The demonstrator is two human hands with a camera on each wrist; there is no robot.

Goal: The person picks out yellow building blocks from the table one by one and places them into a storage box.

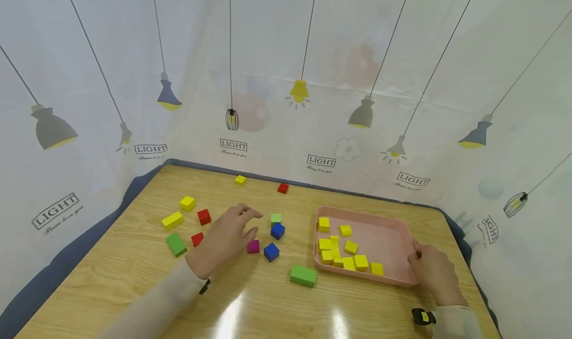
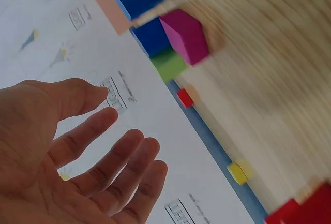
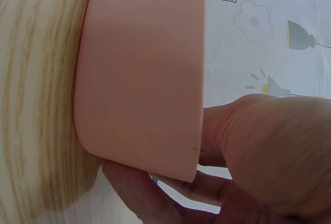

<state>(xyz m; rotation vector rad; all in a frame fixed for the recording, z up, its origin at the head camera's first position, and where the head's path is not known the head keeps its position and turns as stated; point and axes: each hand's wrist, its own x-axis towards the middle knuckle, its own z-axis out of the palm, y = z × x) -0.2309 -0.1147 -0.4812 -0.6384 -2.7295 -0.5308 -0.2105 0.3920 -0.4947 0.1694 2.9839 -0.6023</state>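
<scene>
My left hand (image 1: pixel 225 235) hovers over the left part of the table, fingers loosely bent and apart, holding nothing. Close to its fingertips are a magenta block (image 1: pixel 253 246), a light green block (image 1: pixel 276 219) and two blue blocks, one nearer (image 1: pixel 271 252) and one farther (image 1: pixel 277 231). In the left wrist view the hand (image 2: pixel 103 151) has no block in it. My right hand (image 1: pixel 435 272) grips the right end of a pink tray (image 1: pixel 393 223), its fingers under the rim in the right wrist view. Several yellow blocks (image 1: pixel 360 263) lie in the tray, mostly toward its left and front.
Left of the left hand lie yellow blocks (image 1: pixel 173 220), red blocks (image 1: pixel 203 216) and a green block (image 1: pixel 176 244). A longer green block (image 1: pixel 303 275) sits by the tray's front left corner. Farther back are a yellow block (image 1: pixel 240 180) and a red block (image 1: pixel 283 188), near a printed curtain (image 1: pixel 268 46).
</scene>
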